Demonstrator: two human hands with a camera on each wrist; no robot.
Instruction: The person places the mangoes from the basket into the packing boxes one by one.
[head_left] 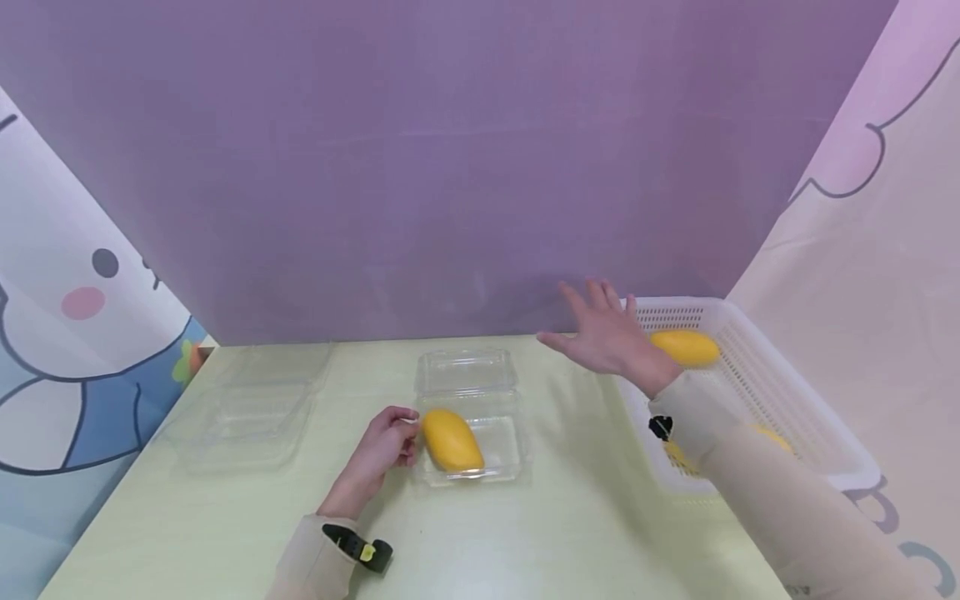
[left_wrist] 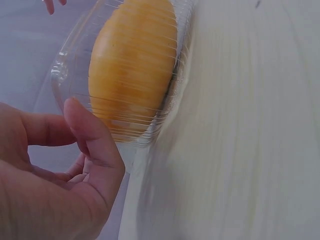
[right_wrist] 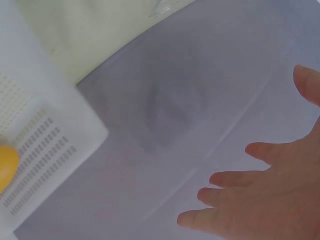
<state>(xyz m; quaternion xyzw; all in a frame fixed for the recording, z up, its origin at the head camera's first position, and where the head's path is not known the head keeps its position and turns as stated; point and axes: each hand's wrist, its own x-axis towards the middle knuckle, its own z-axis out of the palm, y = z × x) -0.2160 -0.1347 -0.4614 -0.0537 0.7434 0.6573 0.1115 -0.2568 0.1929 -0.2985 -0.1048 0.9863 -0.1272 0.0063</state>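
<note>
The nearer left hand (head_left: 381, 452) pinches the clear clamshell (head_left: 501, 440) left of the diagonal mango (head_left: 452, 440); the right hand (head_left: 602, 335) spreads empty.

Tbl (head_left: 540, 533) w/ clr boxes (head_left: 504, 446), wht basket (head_left: 798, 387)

The left hand (head_left: 384, 448) has its fingers (left_wrist: 98, 142) curled, tips close together. The right hand (head_left: 606, 337) is raised, fingers extended and spread.
</note>
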